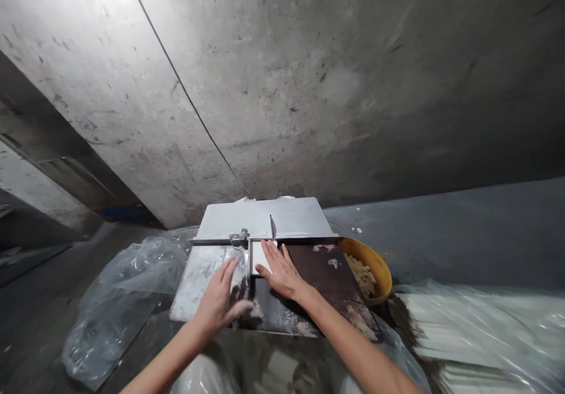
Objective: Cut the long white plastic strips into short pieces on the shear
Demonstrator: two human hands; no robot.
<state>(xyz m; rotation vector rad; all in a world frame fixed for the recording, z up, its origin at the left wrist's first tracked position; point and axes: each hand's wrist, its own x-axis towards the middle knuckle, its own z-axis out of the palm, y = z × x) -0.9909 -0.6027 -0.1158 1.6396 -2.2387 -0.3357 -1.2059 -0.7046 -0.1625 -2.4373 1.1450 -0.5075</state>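
Note:
A low work table with a dark, worn metal top [315,276] stands in front of me. My right hand [282,270] lies flat, fingers stretched forward, on a small white rectangular piece [259,259]. That piece sits against a metal stop with a clamp [239,238] on its left. Just beyond my fingertips a thin dark blade-like strip [272,227] stands up by the white rear board [233,217]. Left of the piece, my left hand [223,297] hovers with fingers apart and holds nothing; it is slightly blurred.
A yellow bucket [383,267] holding pale offcuts stands right of the table. Clear plastic sheeting [132,288] lies on the left floor. Plastic-covered white strips [463,323] are stacked at right. A concrete wall [309,88] rises behind; a thin cable [189,97] runs down it.

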